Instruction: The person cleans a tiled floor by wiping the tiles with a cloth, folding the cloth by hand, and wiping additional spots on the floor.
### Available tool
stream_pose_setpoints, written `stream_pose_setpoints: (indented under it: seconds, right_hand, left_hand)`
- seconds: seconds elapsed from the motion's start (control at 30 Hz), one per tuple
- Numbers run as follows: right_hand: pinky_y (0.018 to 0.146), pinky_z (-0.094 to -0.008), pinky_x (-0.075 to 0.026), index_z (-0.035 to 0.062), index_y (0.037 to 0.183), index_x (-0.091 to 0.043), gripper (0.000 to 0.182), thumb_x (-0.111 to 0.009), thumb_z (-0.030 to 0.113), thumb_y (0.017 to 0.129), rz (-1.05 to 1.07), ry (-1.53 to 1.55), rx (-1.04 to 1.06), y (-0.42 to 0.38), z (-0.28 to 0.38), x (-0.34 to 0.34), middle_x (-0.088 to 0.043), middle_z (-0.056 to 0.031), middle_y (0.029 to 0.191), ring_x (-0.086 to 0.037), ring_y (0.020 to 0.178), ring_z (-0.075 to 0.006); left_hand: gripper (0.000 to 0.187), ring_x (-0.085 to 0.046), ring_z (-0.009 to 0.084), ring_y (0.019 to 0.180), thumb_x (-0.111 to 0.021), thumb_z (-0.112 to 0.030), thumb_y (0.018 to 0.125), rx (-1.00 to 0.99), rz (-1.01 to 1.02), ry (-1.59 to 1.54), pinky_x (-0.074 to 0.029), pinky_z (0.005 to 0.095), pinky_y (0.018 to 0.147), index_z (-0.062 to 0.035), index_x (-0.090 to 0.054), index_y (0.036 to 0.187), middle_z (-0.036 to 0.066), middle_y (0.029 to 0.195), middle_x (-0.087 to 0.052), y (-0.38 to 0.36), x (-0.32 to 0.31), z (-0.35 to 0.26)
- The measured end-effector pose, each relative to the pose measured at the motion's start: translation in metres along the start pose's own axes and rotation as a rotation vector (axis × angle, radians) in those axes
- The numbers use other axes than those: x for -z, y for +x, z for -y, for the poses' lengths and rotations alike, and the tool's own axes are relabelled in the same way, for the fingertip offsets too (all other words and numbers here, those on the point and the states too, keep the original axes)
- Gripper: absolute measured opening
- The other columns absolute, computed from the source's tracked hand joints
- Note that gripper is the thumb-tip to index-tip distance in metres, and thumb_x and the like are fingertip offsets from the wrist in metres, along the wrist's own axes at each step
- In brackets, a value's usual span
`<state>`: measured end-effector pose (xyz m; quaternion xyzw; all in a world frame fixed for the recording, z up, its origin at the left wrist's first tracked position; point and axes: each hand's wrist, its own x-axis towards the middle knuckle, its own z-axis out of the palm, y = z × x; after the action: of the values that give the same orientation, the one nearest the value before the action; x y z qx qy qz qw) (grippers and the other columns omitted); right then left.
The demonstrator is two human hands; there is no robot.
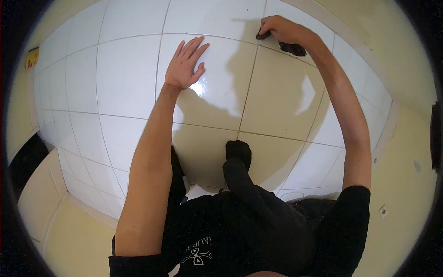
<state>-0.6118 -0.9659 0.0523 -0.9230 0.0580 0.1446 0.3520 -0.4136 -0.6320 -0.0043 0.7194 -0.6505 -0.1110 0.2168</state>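
My left hand [184,64] lies flat, palm down with fingers spread, on a glossy white tile of the tiled surface [124,78]. It holds nothing. Farther out and to the right, my right hand [282,28] is closed on a small dark cloth [292,48] and presses it against the tiles near a grout line. Part of the cloth sticks out on both sides of the hand. Both bare arms reach forward from black short sleeves.
My dark-trousered leg with a black sock [239,152] rests on the tiles below the hands. Cream-coloured walls [401,152] border the tiled area on the right and lower left. A dark opening [25,161] sits at the far left.
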Motion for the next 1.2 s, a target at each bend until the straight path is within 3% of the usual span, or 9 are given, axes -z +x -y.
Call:
stream_pose_setpoints:
  seconds: [0.17,0.27,0.37,0.47,0.6,0.8,0.93,1.03,1.2]
  right_hand:
    - [0.093,-0.0291,-0.053,0.0101,0.136,-0.069,0.054,-0.042,-0.007,0.092,-0.360,0.269,-0.135,-0.070,-0.013,0.022,-0.072,-0.0079,0.114,-0.065,0.099,-0.0145]
    - [0.094,-0.0294,-0.054,0.0112,0.139,-0.067,0.052,-0.044,-0.005,0.096,-0.620,0.539,-0.331,-0.117,-0.005,0.010,-0.072,-0.0101,0.122,-0.067,0.103,-0.0147]
    - [0.096,-0.0285,-0.052,0.0105,0.140,-0.067,0.047,-0.045,-0.003,0.100,-0.896,0.577,-0.476,-0.134,-0.034,-0.028,-0.073,-0.0125,0.121,-0.067,0.105,-0.0151]
    - [0.096,-0.0281,-0.051,0.0103,0.139,-0.067,0.044,-0.046,-0.002,0.103,-1.044,0.277,-0.607,-0.121,-0.078,-0.073,-0.074,-0.0142,0.120,-0.067,0.106,-0.0165]
    - [0.092,-0.0290,-0.051,0.0121,0.136,-0.069,0.040,-0.049,0.000,0.104,-1.220,0.188,-0.339,-0.092,-0.091,-0.078,-0.074,-0.0149,0.121,-0.069,0.102,-0.0217]
    - [0.097,-0.0243,-0.046,0.0066,0.133,-0.071,0.039,-0.045,0.000,0.105,-1.069,0.273,-0.224,-0.063,-0.106,-0.054,-0.075,-0.0054,0.121,-0.065,0.106,-0.0104]
    - [0.084,-0.0346,-0.052,0.0058,0.125,-0.073,0.033,-0.055,-0.005,0.099,-0.986,0.342,-0.415,-0.050,-0.088,-0.036,-0.076,-0.0144,0.111,-0.068,0.097,-0.0231]
    - [0.092,-0.0304,-0.052,0.0088,0.132,-0.071,0.032,-0.057,0.001,0.104,-0.855,0.360,-0.547,-0.044,-0.066,-0.021,-0.078,-0.0115,0.114,-0.069,0.100,-0.0187]
    - [0.106,-0.0280,-0.047,0.0048,0.133,-0.070,0.039,-0.053,-0.006,0.099,-0.938,0.376,-0.177,-0.019,-0.088,-0.028,-0.078,-0.0087,0.116,-0.068,0.113,-0.0188]
  left_hand:
    - [0.063,-0.040,0.0293,0.150,-0.061,-0.020,0.090,0.001,0.014,0.010,-0.025,0.0526,0.128,-0.0157,-0.052,0.152,0.007,0.164,-0.042,0.001,0.002,-0.002]
    - [0.063,-0.040,0.0298,0.150,-0.060,-0.021,0.090,0.002,0.010,0.010,-0.025,0.0526,0.128,-0.0157,-0.052,0.152,0.007,0.164,-0.042,0.000,0.001,-0.001]
    - [0.063,-0.040,0.0300,0.151,-0.059,-0.022,0.090,0.001,0.011,0.008,-0.025,0.0528,0.128,-0.0159,-0.052,0.152,0.007,0.164,-0.042,0.001,-0.001,-0.001]
    - [0.063,-0.039,0.0301,0.151,-0.059,-0.022,0.090,0.002,0.014,0.004,-0.024,0.0532,0.128,-0.0159,-0.052,0.152,0.007,0.164,-0.042,0.002,0.000,-0.001]
    - [0.063,-0.039,0.0300,0.151,-0.059,-0.021,0.089,0.015,0.026,0.004,-0.024,0.0535,0.128,-0.0157,-0.053,0.152,0.008,0.164,-0.043,0.002,-0.001,-0.001]
    - [0.060,-0.042,0.0261,0.149,-0.059,-0.022,0.090,0.018,0.008,0.019,-0.026,0.0495,0.129,-0.0170,-0.054,0.149,0.004,0.163,-0.044,0.004,0.002,-0.004]
    - [0.060,-0.042,0.0259,0.149,-0.059,-0.022,0.090,0.018,0.003,0.015,-0.026,0.0501,0.128,-0.0172,-0.054,0.150,0.004,0.163,-0.044,0.004,0.001,-0.003]
    - [0.060,-0.043,0.0258,0.148,-0.059,-0.022,0.090,0.027,0.009,0.023,-0.026,0.0505,0.128,-0.0172,-0.055,0.149,0.004,0.163,-0.045,0.004,0.000,-0.003]
    - [0.059,-0.043,0.0258,0.148,-0.059,-0.022,0.090,0.022,0.001,0.013,-0.028,0.0509,0.127,-0.0172,-0.056,0.149,0.003,0.162,-0.045,0.005,0.002,-0.004]
